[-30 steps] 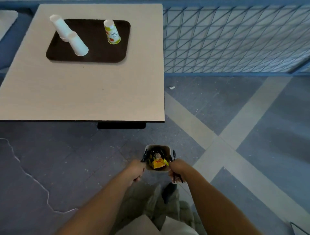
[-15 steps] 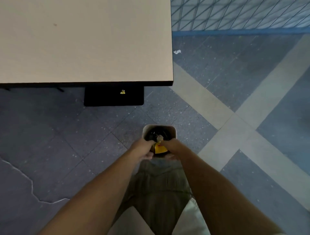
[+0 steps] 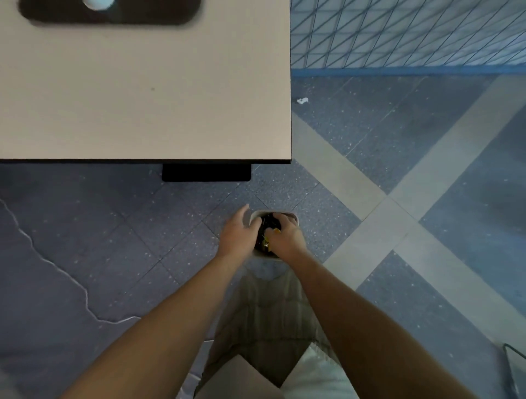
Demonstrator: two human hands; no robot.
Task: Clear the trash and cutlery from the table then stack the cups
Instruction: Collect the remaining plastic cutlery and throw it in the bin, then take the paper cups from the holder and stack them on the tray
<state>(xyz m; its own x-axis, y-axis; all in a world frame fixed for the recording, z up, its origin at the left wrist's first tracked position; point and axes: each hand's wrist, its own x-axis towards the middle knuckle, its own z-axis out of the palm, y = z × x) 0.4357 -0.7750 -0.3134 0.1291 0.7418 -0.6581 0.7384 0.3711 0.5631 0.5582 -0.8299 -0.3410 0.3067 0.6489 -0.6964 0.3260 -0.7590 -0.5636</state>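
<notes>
A small pale bin (image 3: 257, 214) stands on the floor in front of my legs. It holds black cutlery and a yellow wrapper (image 3: 265, 242). My left hand (image 3: 237, 236) lies against the bin's left side with its fingers stretched forward. My right hand (image 3: 286, 237) reaches over the bin's opening, fingers bent down onto the contents; what they hold is hidden. The beige table (image 3: 142, 114) is ahead. At its far left is a dark tray (image 3: 159, 14) with a white cup (image 3: 98, 3) cut off by the frame's top edge.
The table's black foot (image 3: 206, 172) sits on the floor just beyond the bin. A blue mesh fence (image 3: 412, 34) runs along the back right. A white paper scrap (image 3: 302, 100) lies on the floor near the table's right edge. A crack (image 3: 57, 265) crosses the floor at the left.
My left hand has let go and slid to the bin's left side with its fingers straightened. My right hand has moved forward over the opening. The tray has come back into view.
</notes>
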